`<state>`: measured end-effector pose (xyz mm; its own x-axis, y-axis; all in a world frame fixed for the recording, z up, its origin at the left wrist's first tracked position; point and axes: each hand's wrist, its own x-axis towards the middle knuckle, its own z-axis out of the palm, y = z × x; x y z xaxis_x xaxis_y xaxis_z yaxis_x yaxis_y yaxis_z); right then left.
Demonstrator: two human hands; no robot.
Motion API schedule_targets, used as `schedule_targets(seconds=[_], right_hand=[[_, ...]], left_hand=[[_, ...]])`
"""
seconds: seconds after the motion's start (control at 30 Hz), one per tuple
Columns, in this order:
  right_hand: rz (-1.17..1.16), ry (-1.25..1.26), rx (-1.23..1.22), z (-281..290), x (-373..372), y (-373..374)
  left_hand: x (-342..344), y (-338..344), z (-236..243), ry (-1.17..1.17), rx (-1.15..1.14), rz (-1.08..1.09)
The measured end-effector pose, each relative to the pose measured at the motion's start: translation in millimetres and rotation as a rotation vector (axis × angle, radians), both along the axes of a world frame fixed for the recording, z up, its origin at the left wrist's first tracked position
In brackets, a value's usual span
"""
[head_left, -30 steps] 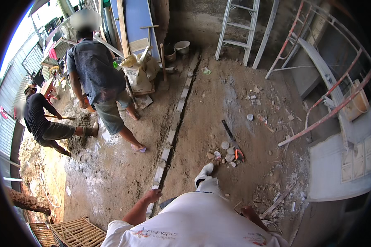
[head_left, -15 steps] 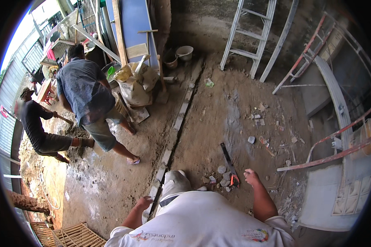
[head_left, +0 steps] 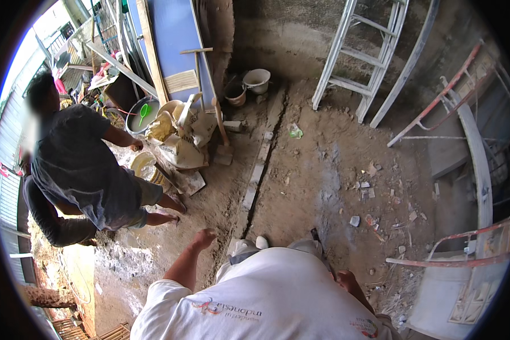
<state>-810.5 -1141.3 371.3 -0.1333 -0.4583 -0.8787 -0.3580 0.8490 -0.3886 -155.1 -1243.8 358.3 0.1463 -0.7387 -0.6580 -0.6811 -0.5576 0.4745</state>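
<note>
My left hand (head_left: 204, 238) hangs over the dirt beside the brick line, fingers curled in, with nothing seen in it. My right hand (head_left: 347, 279) is low beside my hip, closed at the handle end of a handsaw (head_left: 316, 233). The saw's dark blade points away from me; my shirt and leg hide part of it, and my fingers show only in part. My torso in a white shirt (head_left: 260, 289) leans forward over the ground.
A low brick line (head_left: 254, 187) runs across the dirt. Cement sacks (head_left: 181, 141), a shovel (head_left: 224, 152) and buckets (head_left: 257, 81) stand beyond. A ladder (head_left: 360, 56) leans right of them, near red-and-white metal frames (head_left: 453, 260). A co-worker (head_left: 79, 164) stands at left, partly covering another person (head_left: 56, 221).
My body has bent lower and forward. My right hand has come in to the saw's handle, and my left hand has swung forward. The nearer co-worker has moved left and turned.
</note>
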Motion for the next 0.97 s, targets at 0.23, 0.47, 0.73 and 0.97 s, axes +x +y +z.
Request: schedule_targets(seconds=[0.23,0.47,0.73,0.97], right_hand=[[-0.285,-0.136,0.007,-18.1,11.4,-111.8],[0.032,-0.044,-0.023,-93.9,-8.4,-290.6],[0.235,0.137,-0.186,-62.1,-2.2,-567.7],[0.395,0.108,-0.202,-33.8,27.9,-729.7]], left_hand=[[-28.6,-174.9,30.6,0.033,-0.055,-0.044],[-61.7,-251.4,-38.3,0.096,0.076,-0.07],[-54.8,-375.1,-2.5,-0.052,0.22,0.02],[-49.6,-515.1,1.5,0.011,0.121,0.096]])
